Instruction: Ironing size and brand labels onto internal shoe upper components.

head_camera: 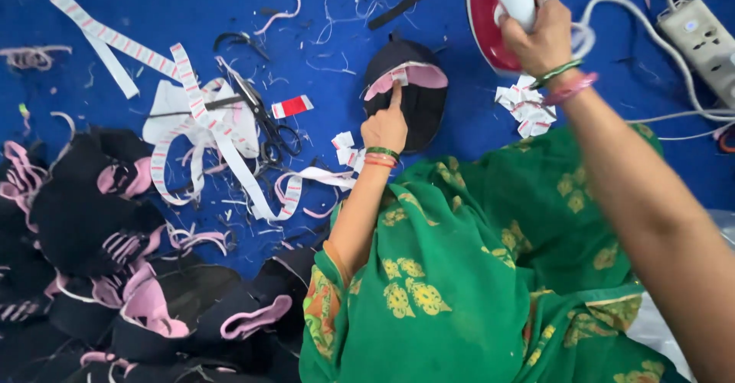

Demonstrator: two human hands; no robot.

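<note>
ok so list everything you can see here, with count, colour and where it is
cloth piece: one, black with pink lining, centre of the blue mat
iron: one, red and white, top right
scissors: one pair, black, left of centre
label tape: several strips, white with red marks, left half
cut labels: small pile, white, beside the iron
cloth pile: many, black and pink, lower left
power strip: one, white, top right
left hand: finger pressing the cloth piece
right hand: gripping the iron

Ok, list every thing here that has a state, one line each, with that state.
Iron: lifted off the blue surface, gripped by the right hand.
Black piece: lying flat, pink lining folded open, left hand pressing it with the index finger.
Scissors: lying down, untouched.
Power strip: lying flat, cable attached.
Label tape: unrolled, tangled.
</note>
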